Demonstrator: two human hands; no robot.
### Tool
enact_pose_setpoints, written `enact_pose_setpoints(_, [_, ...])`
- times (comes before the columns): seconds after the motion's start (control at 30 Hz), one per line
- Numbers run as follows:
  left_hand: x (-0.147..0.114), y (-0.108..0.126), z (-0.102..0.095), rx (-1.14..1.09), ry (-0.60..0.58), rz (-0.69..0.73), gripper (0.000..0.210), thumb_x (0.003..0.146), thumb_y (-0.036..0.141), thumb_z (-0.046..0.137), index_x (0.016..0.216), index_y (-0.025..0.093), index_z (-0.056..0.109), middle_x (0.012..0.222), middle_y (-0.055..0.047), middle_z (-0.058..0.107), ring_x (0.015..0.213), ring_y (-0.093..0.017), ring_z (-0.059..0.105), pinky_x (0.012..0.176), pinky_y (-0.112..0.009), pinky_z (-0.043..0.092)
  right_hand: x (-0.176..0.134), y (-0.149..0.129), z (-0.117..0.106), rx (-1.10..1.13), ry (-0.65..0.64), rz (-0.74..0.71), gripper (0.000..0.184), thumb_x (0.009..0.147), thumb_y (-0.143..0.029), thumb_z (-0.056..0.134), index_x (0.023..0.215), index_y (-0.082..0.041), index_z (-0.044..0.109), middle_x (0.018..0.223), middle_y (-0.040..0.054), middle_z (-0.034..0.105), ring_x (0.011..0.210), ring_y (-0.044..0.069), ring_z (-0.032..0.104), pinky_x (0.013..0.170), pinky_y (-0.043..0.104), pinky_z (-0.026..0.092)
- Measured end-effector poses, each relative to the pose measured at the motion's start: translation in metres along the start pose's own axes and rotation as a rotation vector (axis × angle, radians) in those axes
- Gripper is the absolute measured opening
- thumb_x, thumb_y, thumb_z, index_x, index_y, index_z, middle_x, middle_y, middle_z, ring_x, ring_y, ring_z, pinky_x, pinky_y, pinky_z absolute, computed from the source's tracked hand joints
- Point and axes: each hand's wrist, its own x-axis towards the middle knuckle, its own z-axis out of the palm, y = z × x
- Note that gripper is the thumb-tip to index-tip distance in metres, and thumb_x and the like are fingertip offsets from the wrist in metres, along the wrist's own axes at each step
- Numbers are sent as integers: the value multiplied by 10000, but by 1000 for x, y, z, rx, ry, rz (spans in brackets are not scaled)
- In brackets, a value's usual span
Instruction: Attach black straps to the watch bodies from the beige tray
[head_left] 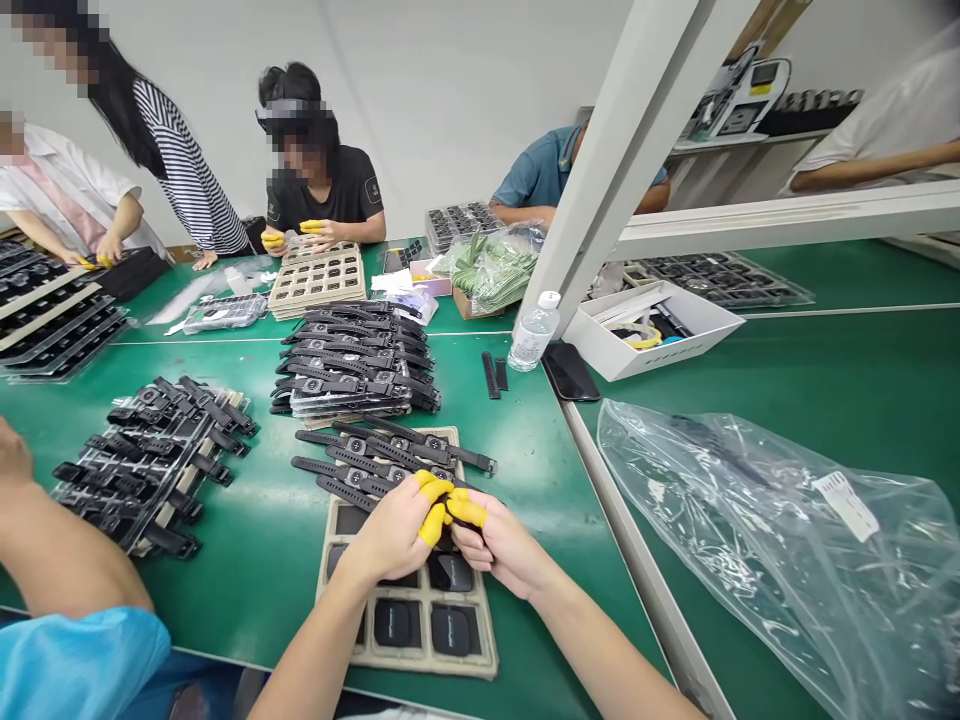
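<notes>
Left hand (397,525) and right hand (504,545) pinch one small watch piece (448,515) between yellow finger covers (433,524), likely against smudges. Tray (420,640) sits directly below, finished watches (382,455) just beyond.

A long green table (825,380) fills the room, split by thin white lines into sections. A white post (600,170) slants up from near its middle, and a white rail (787,215) runs off to the right of the post. Behind the post stands a plain white wall (450,90), evenly lit, with no window in sight. To the right of the post, behind the rail, a white shelf (720,145) carries grey equipment (739,100). People sit or stand along the table's far edge, left of the post.
</notes>
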Motion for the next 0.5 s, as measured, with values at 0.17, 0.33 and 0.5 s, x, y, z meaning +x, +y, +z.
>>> enact_pose_setpoints(0.17, [-5, -1, -2, -47, -4, -32, 530, 998, 183, 465, 1525, 192, 409, 1416, -158, 610, 1297, -275, 617, 1081, -446, 554, -2, -4, -2, -277, 57, -249, 462, 864, -669, 677, 898, -234, 525, 533, -84, 462, 434, 92, 333, 457, 239, 292])
enact_pose_setpoints(0.33, [-23, -13, -41, 143, 20, -129, 495, 983, 110, 428, 1456, 231, 506, 1345, -106, 679, 1204, -251, 676, 1013, -409, 585, -8, -15, -13, -979, 72, -491, 255, 1015, -470, 564, 994, -240, 672, 904, 57, 718, 753, 213, 607, 672, 330, 410])
enact_pose_setpoints(0.5, [-44, -24, -90, 361, -101, -215, 387, 955, 70, 448, 1172, 248, 715, 1056, -66, 734, 978, -232, 676, 850, -353, 578, -7, -10, -15, -1344, 85, -596, 291, 1051, -404, 516, 924, -229, 710, 883, 86, 730, 712, 234, 635, 617, 328, 347])
